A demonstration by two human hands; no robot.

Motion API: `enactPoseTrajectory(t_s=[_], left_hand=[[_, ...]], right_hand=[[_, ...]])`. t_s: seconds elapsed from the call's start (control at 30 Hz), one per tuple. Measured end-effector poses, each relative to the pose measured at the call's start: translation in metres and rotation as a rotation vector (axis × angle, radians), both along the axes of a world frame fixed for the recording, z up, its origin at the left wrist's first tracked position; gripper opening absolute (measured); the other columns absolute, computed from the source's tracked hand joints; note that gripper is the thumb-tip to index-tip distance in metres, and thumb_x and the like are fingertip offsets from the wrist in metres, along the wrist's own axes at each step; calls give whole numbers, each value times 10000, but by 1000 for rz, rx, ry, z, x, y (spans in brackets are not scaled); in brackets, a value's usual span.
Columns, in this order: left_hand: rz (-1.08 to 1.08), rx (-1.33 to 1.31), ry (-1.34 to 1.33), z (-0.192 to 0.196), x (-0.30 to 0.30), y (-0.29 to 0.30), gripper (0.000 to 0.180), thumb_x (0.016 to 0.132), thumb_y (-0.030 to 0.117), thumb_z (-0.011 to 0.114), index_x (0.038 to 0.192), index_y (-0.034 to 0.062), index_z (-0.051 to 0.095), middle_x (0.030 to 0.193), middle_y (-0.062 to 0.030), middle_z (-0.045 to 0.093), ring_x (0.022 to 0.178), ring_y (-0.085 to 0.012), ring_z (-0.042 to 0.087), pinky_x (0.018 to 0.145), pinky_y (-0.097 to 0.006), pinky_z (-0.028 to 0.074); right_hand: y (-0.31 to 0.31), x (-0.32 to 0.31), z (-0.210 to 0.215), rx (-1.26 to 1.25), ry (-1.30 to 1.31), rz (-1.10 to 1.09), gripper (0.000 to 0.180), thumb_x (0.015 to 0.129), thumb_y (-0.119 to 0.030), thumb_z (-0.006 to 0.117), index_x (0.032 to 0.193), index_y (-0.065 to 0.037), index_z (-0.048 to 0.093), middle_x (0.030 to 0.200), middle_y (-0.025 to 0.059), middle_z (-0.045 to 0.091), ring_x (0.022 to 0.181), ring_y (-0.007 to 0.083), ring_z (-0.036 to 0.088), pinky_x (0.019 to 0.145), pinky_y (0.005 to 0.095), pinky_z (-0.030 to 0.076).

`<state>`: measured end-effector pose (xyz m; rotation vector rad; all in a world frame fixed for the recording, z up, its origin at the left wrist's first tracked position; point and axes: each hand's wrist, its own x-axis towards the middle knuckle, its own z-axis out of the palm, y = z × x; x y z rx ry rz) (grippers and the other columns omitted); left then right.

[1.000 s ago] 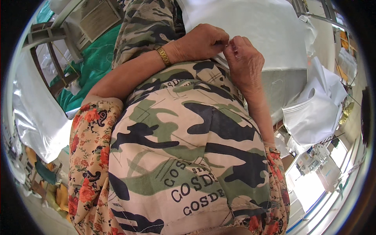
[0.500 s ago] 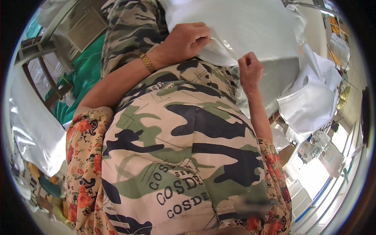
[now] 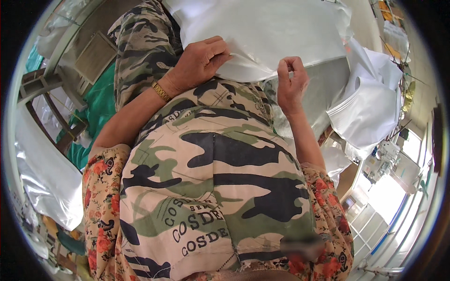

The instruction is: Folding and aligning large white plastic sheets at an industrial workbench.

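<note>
1. The white sheet (image 3: 267, 35) spreads across the upper middle of the frame, its near edge running between the two hands.
2. The left hand (image 3: 205, 61), upper middle, has its grip clamped on that edge, thumb against fingers; a gold-coloured watch (image 3: 161, 91) circles the wrist.
3. The right hand (image 3: 292, 85), right of centre and well apart from the left, pinches the same edge, its fingers curled.
4. Folded white sheets (image 3: 368, 105) bunch at the upper right.
5. Green cloth (image 3: 102, 96) lies at the upper left, beside the camouflage trousers (image 3: 146, 51).
</note>
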<state>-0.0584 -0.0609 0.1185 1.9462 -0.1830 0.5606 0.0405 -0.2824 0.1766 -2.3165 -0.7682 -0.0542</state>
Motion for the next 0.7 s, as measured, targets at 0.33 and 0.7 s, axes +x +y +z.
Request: enactPoseTrajectory(t_s=[0.33,0.7], left_hand=[[21,-60,-8,-1,-2,4,137,874,61,663,837,-7,550,723,-96,510,577,-185,511,534,-282,421],[23,-162,52,-2,-3,3,122,862,46,653,841,-5,545,736,-125,530,627,-273,517,591,-314,431]], right_hand=[[9,-26,7,202,663,316,152,1002,-176,485,948,-37,513,800,44,639,636,95,517,612,245,459],[-26,-18,-51,-88,335,198,50,942,-93,539,926,-46,549,738,75,580,662,158,562,645,295,476]])
